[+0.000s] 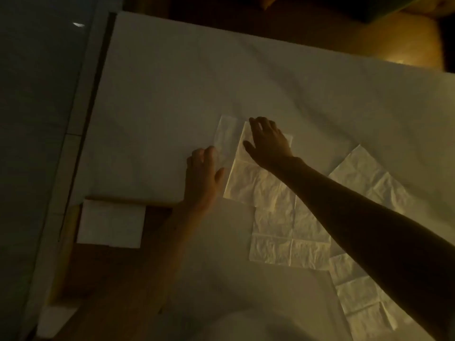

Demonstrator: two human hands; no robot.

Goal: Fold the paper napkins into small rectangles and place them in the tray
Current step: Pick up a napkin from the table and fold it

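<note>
From the head view, in dim yellowish light, the person leans over a desk (172, 94) covered in white cloth. The right grip (268, 141) lies open, fingers spread flat on the far end of the napkin (243, 178) near the centre, probably to pin it so a fold lands square. The left grip (203, 175) sits just beside the napkin at its 9 o'clock, thumb out towards it and fingertips bent over the near end of a pale strip (225, 134). Whether it pinches or only presses that strip I cannot tell, nor whether the strip is a raised flap or a separate piece. The napkin is thin, crinkled and marked by creases into squares. More opened napkins (290, 232) lie overlapping from 4 to 5 o'clock, likely laid out within reach. At 8 o'clock the wooden tray (123, 200) holds 1 white folded stack (110, 223) at its far end.
</note>
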